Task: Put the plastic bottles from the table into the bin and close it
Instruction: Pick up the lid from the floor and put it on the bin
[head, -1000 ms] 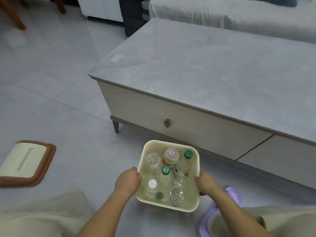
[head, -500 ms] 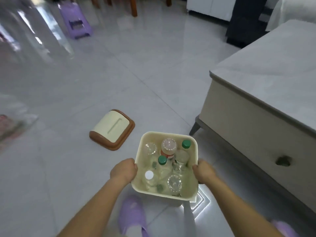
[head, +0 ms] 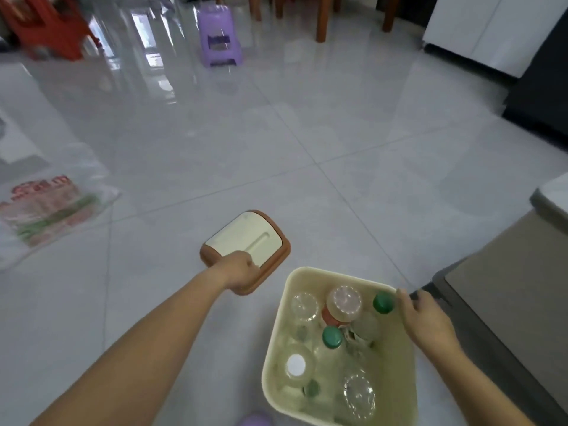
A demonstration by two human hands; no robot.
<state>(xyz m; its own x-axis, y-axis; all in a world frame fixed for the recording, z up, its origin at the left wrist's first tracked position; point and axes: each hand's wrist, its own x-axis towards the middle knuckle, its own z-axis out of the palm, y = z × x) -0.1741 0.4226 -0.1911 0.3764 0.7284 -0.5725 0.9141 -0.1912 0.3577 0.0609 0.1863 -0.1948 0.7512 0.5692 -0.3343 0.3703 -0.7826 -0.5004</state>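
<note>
A cream bin (head: 278, 352) stands on the tiled floor at the lower right, its top uncovered. Several clear plastic bottles (head: 344, 302) stand upright inside it, some with green caps, one with a white cap. The bin's lid (head: 246, 239), cream with a brown rim, lies flat on the floor just left of and beyond the bin. My left hand (head: 239, 270) is closed over the lid's near edge. My right hand (head: 424, 318) grips the bin's right rim.
The grey table's corner (head: 550, 198) and drawer front rise at the right edge. A purple stool (head: 218, 35) and wooden chair legs stand far ahead. A printed plastic bag (head: 46, 210) lies on the floor at left. A purple slipper (head: 255, 421) shows at the bottom.
The view swung left, away from the table. My left hand left the bin's rim and reached out to the lid on the floor. My right hand stays on the bin.
</note>
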